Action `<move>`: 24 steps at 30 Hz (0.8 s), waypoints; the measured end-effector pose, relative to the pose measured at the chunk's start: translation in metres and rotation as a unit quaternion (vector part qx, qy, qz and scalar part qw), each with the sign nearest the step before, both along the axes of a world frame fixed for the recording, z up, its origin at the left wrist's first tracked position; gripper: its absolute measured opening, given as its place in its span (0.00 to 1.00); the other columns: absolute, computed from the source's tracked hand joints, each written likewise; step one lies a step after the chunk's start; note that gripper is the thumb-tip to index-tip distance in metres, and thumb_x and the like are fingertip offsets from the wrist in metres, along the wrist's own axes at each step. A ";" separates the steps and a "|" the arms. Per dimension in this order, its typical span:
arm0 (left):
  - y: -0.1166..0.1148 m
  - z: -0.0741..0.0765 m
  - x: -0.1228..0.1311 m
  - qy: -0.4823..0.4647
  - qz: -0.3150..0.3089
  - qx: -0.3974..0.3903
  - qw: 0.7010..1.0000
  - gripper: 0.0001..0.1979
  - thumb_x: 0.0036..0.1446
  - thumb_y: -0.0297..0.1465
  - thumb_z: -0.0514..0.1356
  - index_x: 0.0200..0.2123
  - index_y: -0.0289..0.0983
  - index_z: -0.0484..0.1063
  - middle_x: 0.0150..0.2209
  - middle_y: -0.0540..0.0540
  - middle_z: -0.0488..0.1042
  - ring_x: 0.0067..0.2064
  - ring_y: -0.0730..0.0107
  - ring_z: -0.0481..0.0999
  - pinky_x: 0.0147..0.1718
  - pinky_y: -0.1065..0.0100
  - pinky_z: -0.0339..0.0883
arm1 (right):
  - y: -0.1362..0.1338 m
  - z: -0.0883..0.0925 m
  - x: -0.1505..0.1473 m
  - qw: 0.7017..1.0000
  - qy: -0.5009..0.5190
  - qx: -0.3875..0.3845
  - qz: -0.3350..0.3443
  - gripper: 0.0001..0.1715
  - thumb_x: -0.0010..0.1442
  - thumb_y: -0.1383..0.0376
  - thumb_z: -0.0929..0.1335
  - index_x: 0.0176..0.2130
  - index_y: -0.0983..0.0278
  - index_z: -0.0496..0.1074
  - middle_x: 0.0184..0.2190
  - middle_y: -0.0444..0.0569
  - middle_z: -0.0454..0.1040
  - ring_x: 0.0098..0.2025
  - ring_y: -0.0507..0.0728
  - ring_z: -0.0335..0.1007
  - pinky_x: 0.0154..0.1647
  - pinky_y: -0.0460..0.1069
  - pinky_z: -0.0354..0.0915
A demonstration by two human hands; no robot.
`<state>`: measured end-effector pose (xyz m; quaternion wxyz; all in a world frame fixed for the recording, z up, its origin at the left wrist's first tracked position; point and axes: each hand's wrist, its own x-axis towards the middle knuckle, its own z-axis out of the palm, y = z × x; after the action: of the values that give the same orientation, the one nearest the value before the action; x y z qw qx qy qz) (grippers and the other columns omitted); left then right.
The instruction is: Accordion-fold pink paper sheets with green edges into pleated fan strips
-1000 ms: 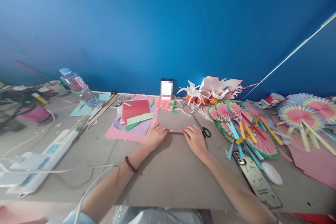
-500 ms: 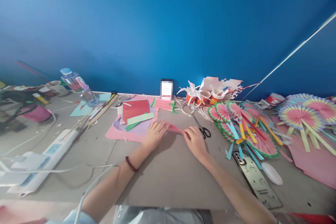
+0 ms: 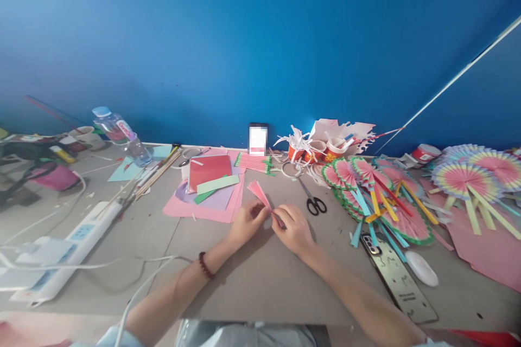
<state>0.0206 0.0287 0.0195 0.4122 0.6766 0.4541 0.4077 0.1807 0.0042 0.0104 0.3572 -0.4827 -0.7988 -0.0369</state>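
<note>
A pleated strip of pink paper (image 3: 259, 193) stands up between my two hands over the middle of the table, its far end fanned a little. My left hand (image 3: 249, 220) pinches it from the left. My right hand (image 3: 292, 226) has its fingers closed on the near end, which they partly hide. Black-handled scissors (image 3: 316, 205) lie just beyond my right hand. Left of my hands, a red paper pack (image 3: 209, 169) and green strips (image 3: 218, 184) rest on pink sheets (image 3: 175, 207). Pink folded strips with green edges (image 3: 253, 162) lie farther back.
Finished paper fans (image 3: 401, 195) crowd the right side, with a phone (image 3: 401, 279) and a white mouse (image 3: 422, 269) in front. Paper cups (image 3: 334, 150) stand by the blue wall. On the left are a power strip (image 3: 87, 236), cables and a tilted bottle (image 3: 122, 133).
The pink paper has swung from lying crosswise between my hands to pointing away from me. My hands have come closer together and slightly nearer to me.
</note>
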 end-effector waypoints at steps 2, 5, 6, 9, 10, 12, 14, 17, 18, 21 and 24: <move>0.000 -0.002 0.001 -0.031 -0.003 -0.028 0.999 0.16 0.57 0.41 0.54 0.33 0.34 0.71 0.29 0.47 0.74 0.30 0.71 0.72 0.30 0.71 0.64 | -0.001 0.001 -0.002 1.000 0.000 -0.014 0.024 0.09 0.60 0.67 0.62 0.36 0.62 0.71 0.32 0.50 0.72 0.37 0.55 0.67 0.41 0.50 0.63; 0.001 -0.007 0.002 -0.042 -0.002 -0.040 0.998 0.16 0.57 0.42 0.55 0.33 0.35 0.71 0.28 0.48 0.73 0.29 0.72 0.71 0.29 0.71 0.63 | -0.002 0.004 -0.002 0.996 0.013 -0.049 0.078 0.11 0.60 0.66 0.61 0.41 0.62 0.71 0.37 0.51 0.73 0.41 0.56 0.67 0.44 0.51 0.65; 0.001 -0.008 0.002 -0.039 -0.003 -0.036 0.999 0.16 0.58 0.42 0.54 0.33 0.35 0.70 0.28 0.49 0.73 0.28 0.73 0.70 0.28 0.72 0.63 | -0.002 0.004 -0.001 0.994 0.017 -0.056 0.090 0.12 0.60 0.67 0.61 0.41 0.62 0.70 0.38 0.51 0.73 0.41 0.56 0.67 0.44 0.51 0.65; 0.003 -0.009 -0.002 -0.012 0.002 0.003 1.000 0.16 0.61 0.40 0.50 0.32 0.35 0.70 0.28 0.49 0.71 0.29 0.73 0.68 0.29 0.71 0.62 | 0.001 0.004 0.003 0.995 0.027 -0.041 0.082 0.12 0.61 0.68 0.61 0.42 0.62 0.71 0.38 0.50 0.73 0.41 0.55 0.67 0.45 0.51 0.65; 0.003 -0.009 -0.003 0.004 0.005 0.023 1.000 0.16 0.62 0.39 0.49 0.33 0.35 0.70 0.29 0.48 0.71 0.30 0.72 0.69 0.31 0.71 0.62 | 0.003 0.004 0.006 0.997 0.030 -0.025 0.066 0.12 0.61 0.69 0.61 0.42 0.62 0.71 0.38 0.50 0.73 0.41 0.55 0.68 0.46 0.51 0.65; 0.005 -0.008 -0.007 0.045 0.006 0.070 0.997 0.15 0.63 0.36 0.48 0.37 0.35 0.71 0.31 0.47 0.71 0.33 0.71 0.69 0.34 0.70 0.63 | 0.006 0.003 0.011 0.999 0.032 0.007 0.024 0.12 0.61 0.68 0.61 0.42 0.62 0.71 0.38 0.50 0.74 0.42 0.55 0.68 0.47 0.52 0.64; 0.006 -0.008 -0.010 0.098 -0.004 0.114 0.989 0.14 0.64 0.33 0.46 0.42 0.36 0.70 0.32 0.47 0.69 0.34 0.70 0.69 0.35 0.69 0.63 | 0.009 0.004 0.016 0.999 0.027 0.035 -0.017 0.13 0.62 0.68 0.61 0.44 0.62 0.71 0.42 0.52 0.73 0.46 0.56 0.68 0.50 0.53 0.62; 0.008 -0.012 -0.014 0.197 -0.016 0.180 0.964 0.14 0.65 0.30 0.44 0.44 0.37 0.69 0.32 0.47 0.68 0.34 0.70 0.68 0.34 0.69 0.62 | 0.013 0.005 0.022 0.998 -0.013 0.051 -0.045 0.18 0.63 0.68 0.60 0.52 0.63 0.67 0.51 0.54 0.70 0.55 0.58 0.62 0.55 0.55 0.59; 0.009 -0.013 -0.014 0.231 -0.017 0.203 0.951 0.14 0.65 0.30 0.44 0.45 0.37 0.69 0.32 0.46 0.68 0.35 0.69 0.68 0.34 0.68 0.62 | 0.015 0.005 0.024 0.997 -0.031 0.052 -0.044 0.20 0.63 0.68 0.59 0.54 0.63 0.65 0.53 0.54 0.68 0.58 0.58 0.59 0.57 0.55 0.57; 0.012 -0.017 -0.016 0.311 -0.019 0.269 0.911 0.14 0.65 0.28 0.44 0.46 0.37 0.68 0.32 0.46 0.68 0.35 0.68 0.68 0.35 0.67 0.62 | 0.019 0.004 0.026 0.996 -0.074 0.051 -0.024 0.23 0.64 0.69 0.58 0.57 0.62 0.62 0.56 0.52 0.66 0.62 0.58 0.54 0.61 0.57 0.53; 0.014 -0.018 -0.018 0.354 -0.034 0.308 0.882 0.14 0.65 0.27 0.44 0.47 0.37 0.67 0.32 0.47 0.68 0.35 0.68 0.68 0.36 0.66 0.61 | 0.022 0.001 0.027 0.995 -0.090 0.040 -0.003 0.22 0.63 0.71 0.58 0.56 0.61 0.65 0.52 0.49 0.70 0.60 0.57 0.56 0.62 0.58 0.52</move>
<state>0.0023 0.0430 0.0015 0.0084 0.8836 0.3981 0.2462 0.2082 0.0263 0.0118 0.3032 -0.4646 -0.8242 -0.1132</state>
